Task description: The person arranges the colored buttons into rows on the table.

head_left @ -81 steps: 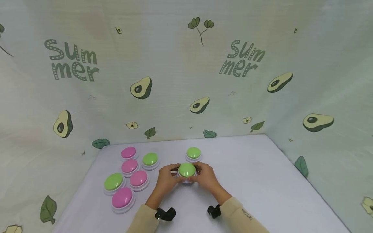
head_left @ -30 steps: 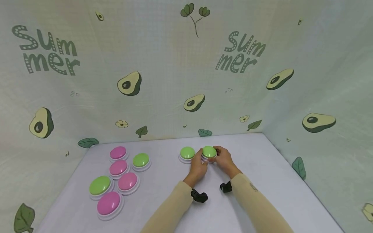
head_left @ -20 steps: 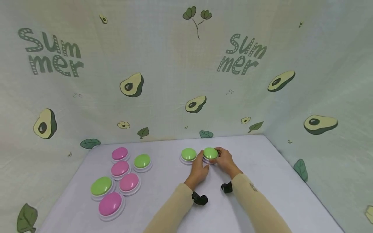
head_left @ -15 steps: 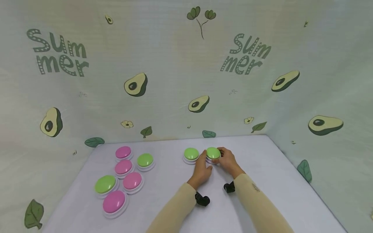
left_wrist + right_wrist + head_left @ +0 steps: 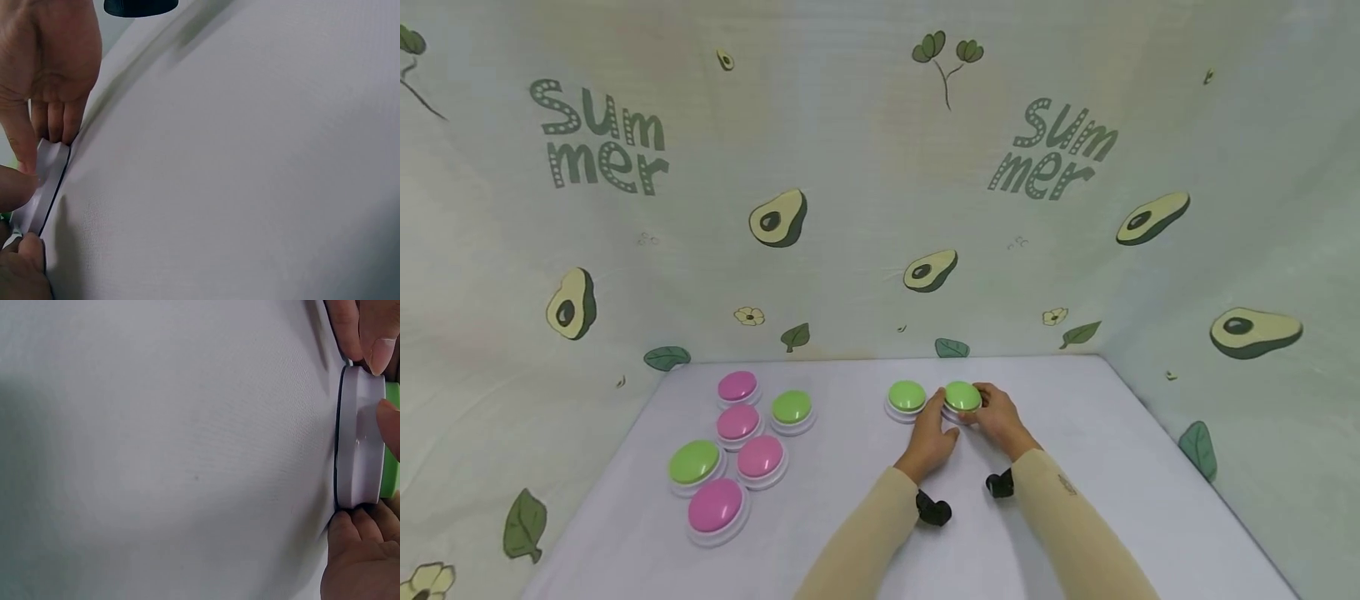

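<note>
In the head view a green-domed push button (image 5: pixel 962 397) with a round white base sits near the table's back edge. My right hand (image 5: pixel 1002 423) pinches its right and near sides between thumb and fingers. On the left side, my left hand (image 5: pixel 931 439) touches the button with extended fingers, its thumb spread away below. Another green push button (image 5: pixel 907 397) stands just left of that hand. In the right wrist view the white base (image 5: pixel 361 437) sits between the two hands, low on the tabletop; the left wrist view shows the base (image 5: pixel 47 178) partly covered by fingers.
At the left of the white table (image 5: pixel 850 517) stands a cluster of push buttons, several pink (image 5: pixel 737 422) and two green (image 5: pixel 694 463). A patterned cloth (image 5: pixel 850 167) rises behind the table. A black wrist camera (image 5: pixel 934 508) sits on the left wrist.
Both hands carried the green push button back and right from in front of the other green one to beside it. Lately the left thumb has spread away; the head view has shifted slightly.
</note>
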The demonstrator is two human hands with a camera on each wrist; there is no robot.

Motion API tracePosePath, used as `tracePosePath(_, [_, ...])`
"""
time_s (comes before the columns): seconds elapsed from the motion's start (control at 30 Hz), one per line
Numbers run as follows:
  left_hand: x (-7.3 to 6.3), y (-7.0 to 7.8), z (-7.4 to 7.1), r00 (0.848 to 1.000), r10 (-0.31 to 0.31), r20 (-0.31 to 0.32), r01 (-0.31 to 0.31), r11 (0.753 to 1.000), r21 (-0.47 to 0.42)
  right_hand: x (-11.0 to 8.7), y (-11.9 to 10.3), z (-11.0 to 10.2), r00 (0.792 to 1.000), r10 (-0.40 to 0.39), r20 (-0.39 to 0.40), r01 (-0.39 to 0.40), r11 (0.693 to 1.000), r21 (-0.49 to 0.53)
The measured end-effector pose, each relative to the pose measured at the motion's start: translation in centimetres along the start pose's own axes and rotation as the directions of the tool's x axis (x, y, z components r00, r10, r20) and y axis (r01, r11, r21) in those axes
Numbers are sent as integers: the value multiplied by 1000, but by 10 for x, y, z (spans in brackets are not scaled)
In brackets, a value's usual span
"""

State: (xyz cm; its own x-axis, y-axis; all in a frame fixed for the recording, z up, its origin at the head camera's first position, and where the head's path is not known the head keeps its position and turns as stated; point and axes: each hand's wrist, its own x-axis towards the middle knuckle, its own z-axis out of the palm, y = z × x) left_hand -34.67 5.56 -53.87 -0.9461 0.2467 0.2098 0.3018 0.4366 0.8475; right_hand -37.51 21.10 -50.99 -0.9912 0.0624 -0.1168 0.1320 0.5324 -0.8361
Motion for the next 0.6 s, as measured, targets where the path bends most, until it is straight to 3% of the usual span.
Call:
tracePosePath(0.17, [-5,0,-5,1000,4,23,-4,1000,0,-3,1,3,1000,14,-2,-14,1000,20])
tracePosePath(0.43, [-16,0,-12,999,-36,33,40,989,-141,-12,-2,7,999,-13,-36,14,999,38])
tracePosePath(0.6, [-27,-2,-13,997,-68,20,70,985,-160,-21,1,10,999,14,-31,-12,997,70])
